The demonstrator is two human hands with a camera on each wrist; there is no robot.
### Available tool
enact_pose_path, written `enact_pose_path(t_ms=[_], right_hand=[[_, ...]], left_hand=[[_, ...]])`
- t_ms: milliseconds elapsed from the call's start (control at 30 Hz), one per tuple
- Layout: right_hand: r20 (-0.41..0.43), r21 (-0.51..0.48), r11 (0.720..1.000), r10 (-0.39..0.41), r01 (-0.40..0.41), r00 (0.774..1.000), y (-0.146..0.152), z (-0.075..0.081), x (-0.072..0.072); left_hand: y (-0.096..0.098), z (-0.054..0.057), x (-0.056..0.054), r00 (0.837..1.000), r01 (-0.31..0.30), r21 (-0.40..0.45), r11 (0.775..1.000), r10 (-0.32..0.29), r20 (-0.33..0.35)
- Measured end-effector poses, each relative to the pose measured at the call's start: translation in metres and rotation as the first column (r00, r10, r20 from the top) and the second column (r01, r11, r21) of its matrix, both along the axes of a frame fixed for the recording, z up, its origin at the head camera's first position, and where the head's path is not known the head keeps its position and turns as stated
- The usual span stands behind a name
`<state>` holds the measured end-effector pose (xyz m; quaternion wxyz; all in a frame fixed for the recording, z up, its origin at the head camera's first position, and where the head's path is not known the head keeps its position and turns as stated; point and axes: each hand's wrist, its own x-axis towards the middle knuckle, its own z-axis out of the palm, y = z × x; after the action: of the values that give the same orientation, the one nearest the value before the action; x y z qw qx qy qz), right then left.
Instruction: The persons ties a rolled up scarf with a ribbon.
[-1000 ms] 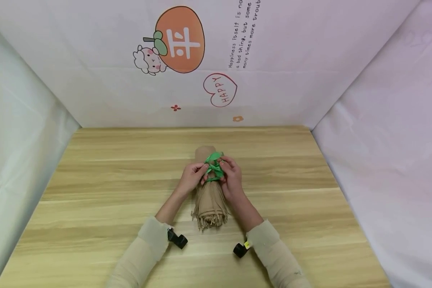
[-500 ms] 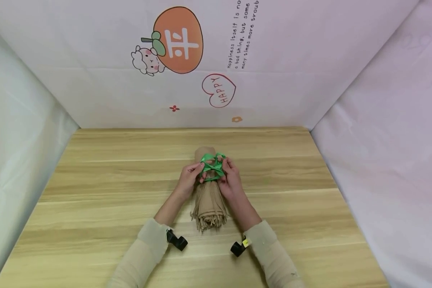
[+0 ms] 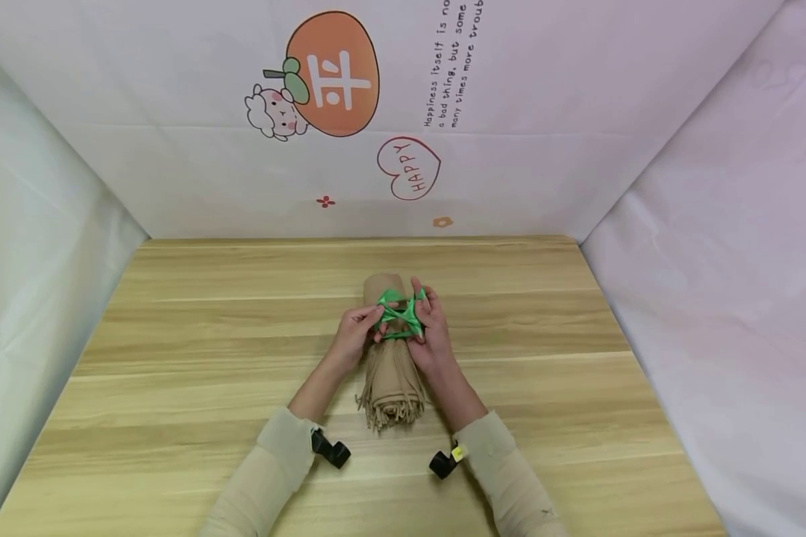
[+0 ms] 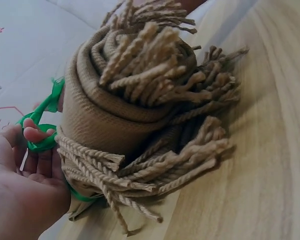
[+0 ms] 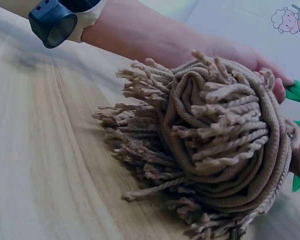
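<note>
A tan scarf, rolled into a cylinder with its twisted fringe toward me, lies on the table. Round its middle runs a green ribbon with a crossed knot and a loop on each side. My left hand pinches the left loop between thumb and fingers; the left wrist view shows that ribbon at the fingertips. On the other side, my right hand pinches the right loop, one finger pointing up past it. In the right wrist view the scarf's rolled end hides most of the ribbon.
The wooden table spreads out on both sides of the scarf. White cloth walls with printed drawings stand behind it and at the sides. A black wrist camera sits at the left cuff, another camera at the right.
The ribbon's loops have been drawn out to the left and right, and the crossing between them shows more clearly. My right fingers have shifted on the right loop. The scarf stays in place.
</note>
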<state>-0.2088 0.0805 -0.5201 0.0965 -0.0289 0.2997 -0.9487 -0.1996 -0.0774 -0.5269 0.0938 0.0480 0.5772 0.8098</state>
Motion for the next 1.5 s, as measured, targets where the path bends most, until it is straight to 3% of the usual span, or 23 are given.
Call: enact_pose_path(t_ms=[133, 233, 367, 767, 1000, 1167, 1333, 1500], right_hand=[[-0.054, -0.033, 0.999, 0.037, -0.039, 0.998, 0.004, 0.0, 0.0], [-0.112, -0.004, 0.998, 0.059, -0.06, 0.992, 0.008, 0.0, 0.0], [-0.141, 0.053, 0.996, 0.074, -0.067, 0.987, 0.013, 0.001, -0.003], [-0.201, -0.026, 0.995, 0.088, -0.095, 0.976, 0.014, -0.006, -0.002], [-0.156, 0.0, 0.998, 0.067, -0.067, 0.986, 0.014, -0.005, -0.001], [-0.064, 0.085, 0.995, 0.063, -0.058, 0.996, 0.014, -0.005, -0.002], [0.029, 0.091, 0.996, 0.021, -0.024, 0.999, 0.014, -0.004, -0.003], [0.088, 0.12, 0.992, -0.053, 0.043, 0.995, 0.012, -0.003, -0.005]], left_hand=[[0.001, -0.001, 0.001, 0.997, 0.001, 0.103, 0.995, -0.009, 0.07], [0.001, -0.001, 0.001, 0.997, 0.005, 0.124, 0.992, -0.016, 0.082], [0.001, -0.001, 0.0, 0.997, 0.005, 0.123, 0.992, -0.014, 0.078], [-0.001, 0.001, 0.0, 0.996, 0.0, 0.086, 0.996, -0.008, 0.092], [-0.001, 0.0, 0.0, 0.996, 0.015, 0.098, 0.995, -0.024, 0.089], [-0.001, 0.0, 0.003, 0.993, 0.002, 0.142, 0.99, -0.018, 0.114], [-0.002, 0.002, 0.004, 0.99, -0.002, 0.151, 0.989, -0.019, 0.138], [-0.005, 0.002, 0.001, 0.994, 0.024, 0.104, 0.994, -0.035, 0.104]])
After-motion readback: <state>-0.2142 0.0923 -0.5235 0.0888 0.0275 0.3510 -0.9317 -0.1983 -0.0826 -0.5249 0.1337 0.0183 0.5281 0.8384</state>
